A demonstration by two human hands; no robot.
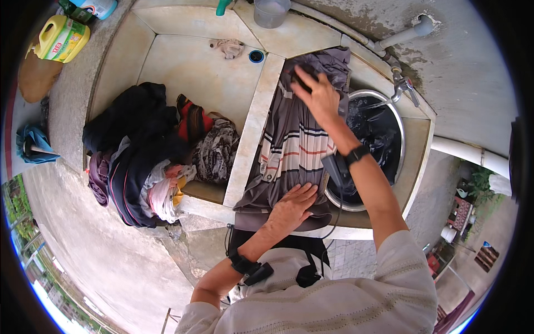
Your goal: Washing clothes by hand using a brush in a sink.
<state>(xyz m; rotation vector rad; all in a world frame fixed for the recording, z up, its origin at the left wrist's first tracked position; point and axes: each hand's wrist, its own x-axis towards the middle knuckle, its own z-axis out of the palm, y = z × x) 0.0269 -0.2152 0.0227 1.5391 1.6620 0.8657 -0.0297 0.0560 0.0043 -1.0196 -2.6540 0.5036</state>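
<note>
A wet grey shirt (296,121) with cream, black and red stripes lies spread over the washing slab between the two basins. My left hand (294,204) rests flat on its near part, fingers spread. At the far end of the shirt is my right hand (319,96), blurred, with a dark object (306,77) under or within its fingers; what it is and whether it is gripped cannot be told. To the right, a round metal basin (402,137) holds dark cloth in water (373,129), and water runs into it from a metal tap (402,87).
Dark clothes (137,117) and a patterned cloth (217,150) lie heaped in the left tiled sink (187,79), some hanging over its front edge. A small beige cloth (229,48) lies near the drain (256,56). A plastic tub (271,14) and a yellow detergent jug (62,39) stand on ledges.
</note>
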